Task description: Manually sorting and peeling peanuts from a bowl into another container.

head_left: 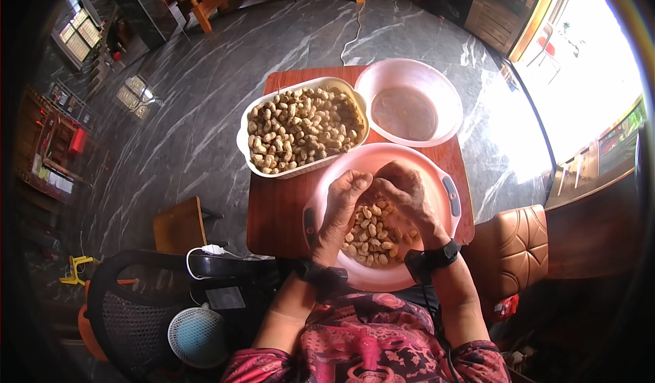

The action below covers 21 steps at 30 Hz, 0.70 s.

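Note:
My left hand (346, 191) and my right hand (404, 187) meet above a pink plastic basin (432, 173) with grey handle grips. Both have curled fingers, thumbs pinched against the forefingers, fingertips almost touching. Whatever may be between the fingers is hidden. Below my wrists, a heap of peanuts or peanut shells (372, 232) lies in the near part of the basin. Beyond my left hand, a white rectangular plastic basket (244, 145) is filled with peanuts in their shells (299, 127). To its right stands a round, pale pink basin (448, 89) with a see-through-looking bottom.
All three containers crowd a small reddish-brown wooden table (274, 214). A wooden stool (179, 224), a black mesh chair (133, 311) and a white power plug with cord (212, 250) are at left. A padded brown seat (522, 245) stands close at right.

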### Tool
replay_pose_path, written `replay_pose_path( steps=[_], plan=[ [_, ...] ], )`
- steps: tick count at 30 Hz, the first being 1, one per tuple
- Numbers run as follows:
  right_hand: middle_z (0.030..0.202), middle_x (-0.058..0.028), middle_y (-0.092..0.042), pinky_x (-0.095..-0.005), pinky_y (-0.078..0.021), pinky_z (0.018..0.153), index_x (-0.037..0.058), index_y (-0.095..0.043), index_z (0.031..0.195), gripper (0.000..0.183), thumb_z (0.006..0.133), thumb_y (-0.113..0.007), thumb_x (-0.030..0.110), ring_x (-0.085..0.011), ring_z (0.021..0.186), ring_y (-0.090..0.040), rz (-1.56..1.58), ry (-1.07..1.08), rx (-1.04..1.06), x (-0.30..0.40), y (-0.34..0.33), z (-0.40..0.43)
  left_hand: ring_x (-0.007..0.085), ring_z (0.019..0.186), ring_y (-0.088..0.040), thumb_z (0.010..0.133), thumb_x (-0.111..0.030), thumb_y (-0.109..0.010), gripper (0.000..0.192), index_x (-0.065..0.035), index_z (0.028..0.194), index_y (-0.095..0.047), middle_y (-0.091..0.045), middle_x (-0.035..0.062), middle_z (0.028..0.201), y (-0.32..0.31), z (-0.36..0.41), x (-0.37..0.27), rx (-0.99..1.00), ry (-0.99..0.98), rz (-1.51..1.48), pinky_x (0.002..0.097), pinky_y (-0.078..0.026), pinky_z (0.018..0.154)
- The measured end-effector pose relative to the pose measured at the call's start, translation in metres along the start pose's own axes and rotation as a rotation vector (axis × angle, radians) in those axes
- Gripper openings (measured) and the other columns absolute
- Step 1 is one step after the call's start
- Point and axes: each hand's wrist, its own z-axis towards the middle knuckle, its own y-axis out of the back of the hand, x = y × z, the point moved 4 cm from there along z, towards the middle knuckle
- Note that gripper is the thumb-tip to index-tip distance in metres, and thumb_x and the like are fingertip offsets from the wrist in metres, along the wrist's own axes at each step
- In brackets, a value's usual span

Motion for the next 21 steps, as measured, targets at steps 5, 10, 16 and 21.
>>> replay_pose_path(
  steps=[5,10,16,21],
  plan=[
    [0.081,-0.0061,-0.059,-0.0306,-0.0451,0.073,0.0009,-0.058,0.090,0.018,0.082,-0.062,0.017,-0.0160,0.079,-0.057,-0.153,0.049,0.022,0.001,0.001,0.000,0.0059,0.069,-0.056,0.089,-0.023,-0.057,0.023,-0.0020,0.098,-0.062,-0.064,0.0015,0.086,-0.028,-0.024,-0.031,-0.015,0.156,-0.072,0.0186,-0.043,0.062],
    [0.081,-0.0070,-0.057,-0.0328,-0.0447,0.074,0.0015,-0.058,0.090,0.022,0.080,-0.065,0.020,-0.0192,0.080,-0.057,-0.240,0.015,0.036,0.007,-0.001,0.000,0.0080,0.066,-0.057,0.088,-0.023,-0.058,0.021,-0.0035,0.096,-0.063,-0.064,0.0021,0.082,0.002,-0.003,0.005,0.050,0.210,-0.113,0.0207,-0.044,0.059],
    [0.094,-0.0052,-0.059,-0.0251,-0.0450,0.075,0.0023,-0.056,0.105,0.025,0.085,-0.061,0.016,-0.0113,0.085,-0.056,0.137,0.021,-0.108,0.025,0.006,-0.005,0.0114,0.064,-0.058,0.087,-0.019,-0.057,0.017,-0.0029,0.089,-0.062,-0.063,0.0050,0.078,0.009,0.002,0.015,-0.031,0.216,-0.217,0.0237,-0.046,0.058],
    [0.094,-0.0102,-0.058,-0.0274,-0.0469,0.074,-0.0045,-0.055,0.106,0.036,0.083,-0.061,0.023,-0.0147,0.082,-0.058,0.397,0.253,-0.042,0.069,0.026,-0.016,0.0117,0.062,-0.058,0.085,-0.021,-0.060,0.018,-0.0034,0.087,-0.062,-0.064,0.0069,0.076,0.006,0.006,0.016,0.029,0.261,-0.162,0.0230,-0.046,0.056]
  ],
)
